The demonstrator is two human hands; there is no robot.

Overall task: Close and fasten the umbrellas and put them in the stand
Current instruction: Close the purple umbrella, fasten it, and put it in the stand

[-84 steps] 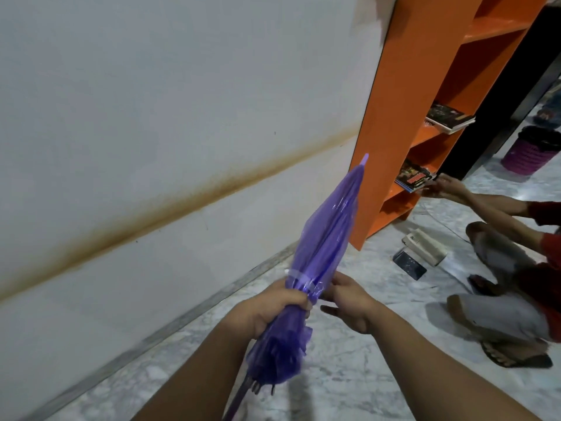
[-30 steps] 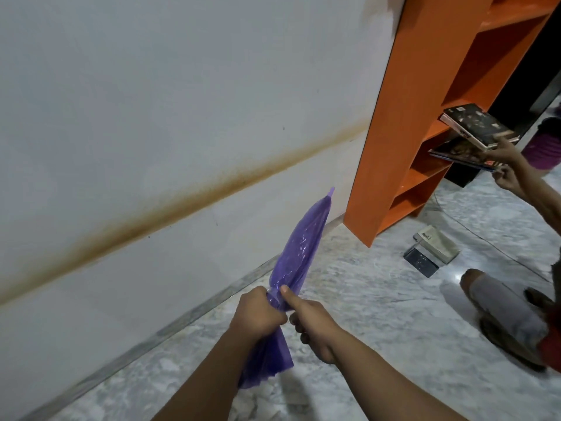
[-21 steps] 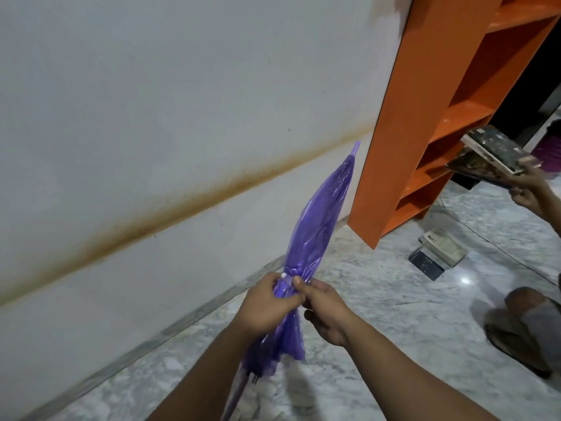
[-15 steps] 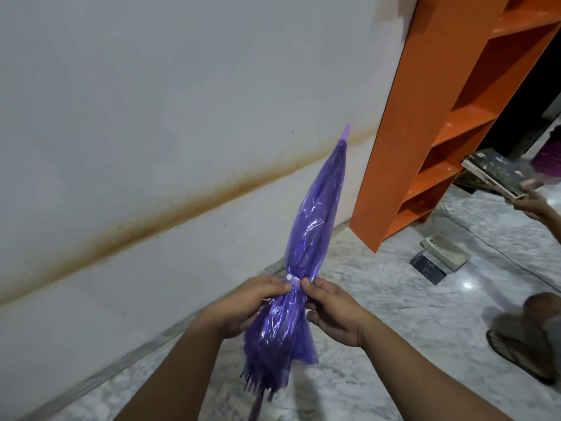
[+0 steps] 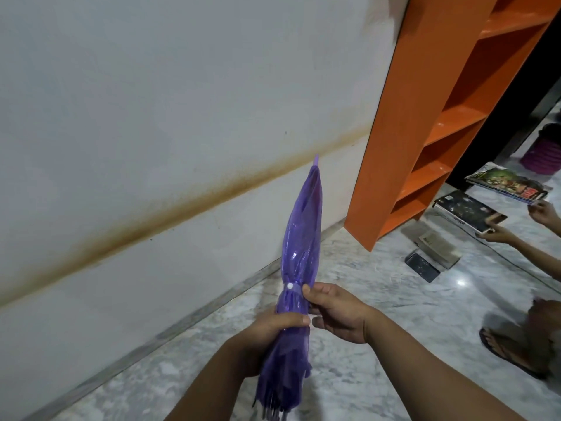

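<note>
The purple umbrella [image 5: 300, 256] was held in front of the person, tip up and tilted slightly toward the white wall [image 5: 151, 117], above the marble floor [image 5: 379, 314]. The canopy was folded and gathered by the strap [image 5: 293, 291], whose white snap [image 5: 290, 286] appeared fastened.

Hand state:
- The left hand [image 5: 273, 332] was wrapped around the bundled canopy just below the strap, holding the umbrella.
- The right hand [image 5: 337, 314] was loosely curled beside the strap, thumb tip touching it, fingers not clamped on the canopy.

Handling, as judged: the umbrella looked light. The thin plastic canopy looked soft and slick, so it would likely slide under a loose grasp. The firmest hold was probably at the strapped waist, where the ribs bunch against the shaft, or on the handle, which was out of view.

Change against half a second earlier: both hands had pinched at the strap; the left had since dropped below it into a full grasp, and the right had eased off. No umbrella stand was in view beside the orange shelf [image 5: 425, 117].
</note>
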